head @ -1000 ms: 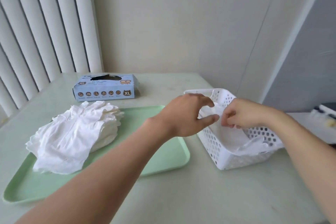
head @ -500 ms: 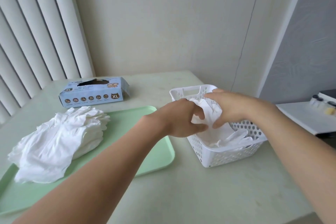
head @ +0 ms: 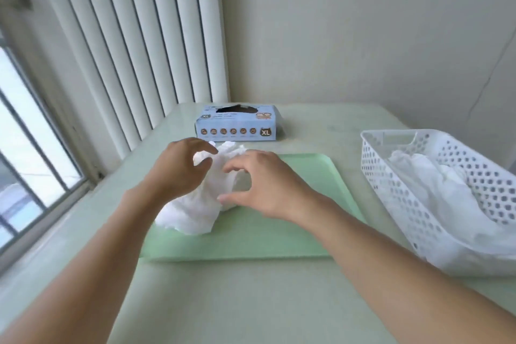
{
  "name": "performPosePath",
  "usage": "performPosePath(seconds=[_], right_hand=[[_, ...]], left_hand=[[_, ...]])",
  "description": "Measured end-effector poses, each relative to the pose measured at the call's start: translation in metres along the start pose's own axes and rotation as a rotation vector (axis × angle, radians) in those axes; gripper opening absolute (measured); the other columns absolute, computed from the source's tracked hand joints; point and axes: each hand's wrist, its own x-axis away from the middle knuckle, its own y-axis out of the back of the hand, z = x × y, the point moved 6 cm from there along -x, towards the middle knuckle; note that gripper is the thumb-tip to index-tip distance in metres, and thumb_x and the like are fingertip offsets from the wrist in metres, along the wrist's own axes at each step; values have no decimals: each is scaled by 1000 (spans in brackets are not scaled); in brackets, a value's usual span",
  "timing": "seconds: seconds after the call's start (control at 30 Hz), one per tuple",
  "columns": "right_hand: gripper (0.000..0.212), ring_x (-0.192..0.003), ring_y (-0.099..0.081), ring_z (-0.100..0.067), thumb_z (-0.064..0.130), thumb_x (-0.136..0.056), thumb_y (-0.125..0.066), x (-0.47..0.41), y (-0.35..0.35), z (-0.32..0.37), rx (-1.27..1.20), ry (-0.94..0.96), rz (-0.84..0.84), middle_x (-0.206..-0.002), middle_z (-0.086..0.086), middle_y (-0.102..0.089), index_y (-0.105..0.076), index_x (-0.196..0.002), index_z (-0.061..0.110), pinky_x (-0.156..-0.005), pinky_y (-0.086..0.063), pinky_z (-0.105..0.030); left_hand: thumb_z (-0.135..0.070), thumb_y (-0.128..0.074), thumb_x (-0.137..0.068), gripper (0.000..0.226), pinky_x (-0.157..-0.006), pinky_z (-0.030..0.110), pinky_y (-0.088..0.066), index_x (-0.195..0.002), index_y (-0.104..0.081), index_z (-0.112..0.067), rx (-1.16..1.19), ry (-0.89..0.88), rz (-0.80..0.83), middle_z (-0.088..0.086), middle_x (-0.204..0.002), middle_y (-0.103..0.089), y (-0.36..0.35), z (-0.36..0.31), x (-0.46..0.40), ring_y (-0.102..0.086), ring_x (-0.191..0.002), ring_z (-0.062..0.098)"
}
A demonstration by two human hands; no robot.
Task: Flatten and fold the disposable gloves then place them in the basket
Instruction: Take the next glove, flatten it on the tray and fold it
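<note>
The fingers (head: 205, 148) of the left hand (head: 178, 170) are loosely curled above the far end of a heap of white disposable gloves (head: 201, 204), with index finger and thumb set slightly apart; a small fold of glove may be caught between them, but the blur does not allow this to be confirmed. The fingers of the right hand (head: 262, 184) are spread and bent in a claw shape over the right side of the heap, thumb low and near the thin film; a firm grasp cannot be told from this view. Both bare forearms are extended from the near edge towards the middle of the scene.

The heap is formed of thin, crinkled, semi-translucent plastic film, piled loosely with soft creased edges. It is carried on the left part of a flat mint-green tray (head: 279, 232), which is rectangular with rounded corners, a low raised rim and a smooth matte surface.

To the right, well apart from the heap, a white plastic basket (head: 418, 218) is placed. Its walls are perforated with a regular pattern of round holes, and a slot handle is cut into its far end wall. More white gloves (head: 435, 190) are seen lying inside it.

Beyond the tray, a pale blue cardboard glove box (head: 237, 127) is positioned, oblong, with an oval opening on top and "XL" printed on its front. All items are supported on a smooth, pale green tabletop (head: 251, 301). White vertical blinds (head: 134, 50) with flat slats hang at the left.
</note>
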Motion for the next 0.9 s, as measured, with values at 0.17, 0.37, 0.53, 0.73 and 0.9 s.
performPosePath(seconds=[0.17,0.37,0.53,0.73,0.9], right_hand=[[58,-114,-52,-20,61,-70,-80,-34,-56,10,205,-37,28,-112,3,-59,-68,-119,34,-88,-44,-33],[9,-68,-59,-11,32,-80,-79,-54,-43,-15,22,-63,9,-67,7,-66,-78,-82,24,-64,-45,-28],[23,-54,-39,-9,25,-87,-77,-65,-41,-33,-208,-39,70,-54,-2,-46,-73,-73,7,-55,-41,-32],[38,-57,-47,-3,36,-71,-90,-69,-28,-35,-443,-50,-9,-93,4,-61,-75,-106,30,-63,-47,-21],[26,-61,-43,-5,40,-67,-92,-64,-37,-5,-245,125,-7,-76,6,-60,-80,-86,29,-61,-37,-21]], left_hand=[[-68,-43,-83,72,-100,25,-39,-131,-66,-19,215,125,41,-5,-133,-64,-9,55,32,-58,-127,16],[-90,-57,-59,104,-107,30,-40,-144,-52,-31,304,186,105,-16,-140,-56,-7,63,32,-52,-127,5],[-89,-72,-44,119,-113,31,-34,-147,-43,-38,85,57,253,-18,-146,-39,-18,69,28,-41,-135,10],[-90,-70,-45,136,-112,31,-28,-159,-13,-41,144,102,248,-25,-147,-35,-23,71,27,-30,-136,7],[-59,-82,-69,115,-106,27,-28,-160,-15,-36,94,72,216,-21,-149,-39,-24,72,28,-34,-137,12]])
